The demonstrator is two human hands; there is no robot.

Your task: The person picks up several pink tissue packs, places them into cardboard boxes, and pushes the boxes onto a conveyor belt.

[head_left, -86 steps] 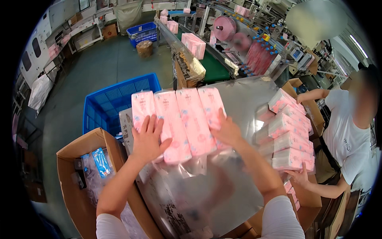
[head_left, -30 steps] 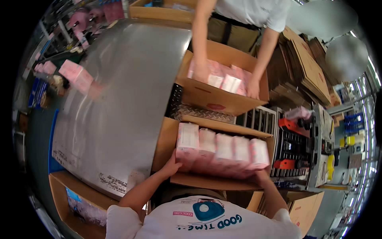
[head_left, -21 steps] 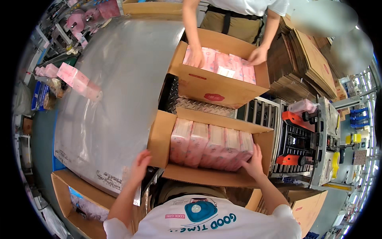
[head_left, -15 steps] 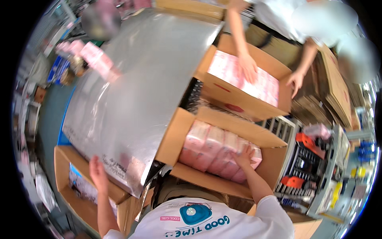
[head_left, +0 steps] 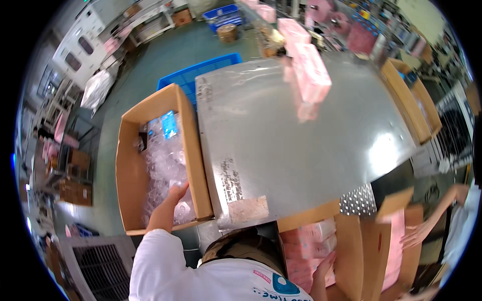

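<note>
Pink packs in the carton at five o'clock should be light, soft, slick-wrapped; I'd hold their broad sides. My right grip is at them, left grip at clear plastic, eight o'clock; whether either pinches, I cannot tell.

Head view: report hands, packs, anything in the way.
Left hand at clear plastic, left carton, grip unclear. Right hand at packs, right carton. Co-worker's hand at next carton; no obstruction seen.
</note>
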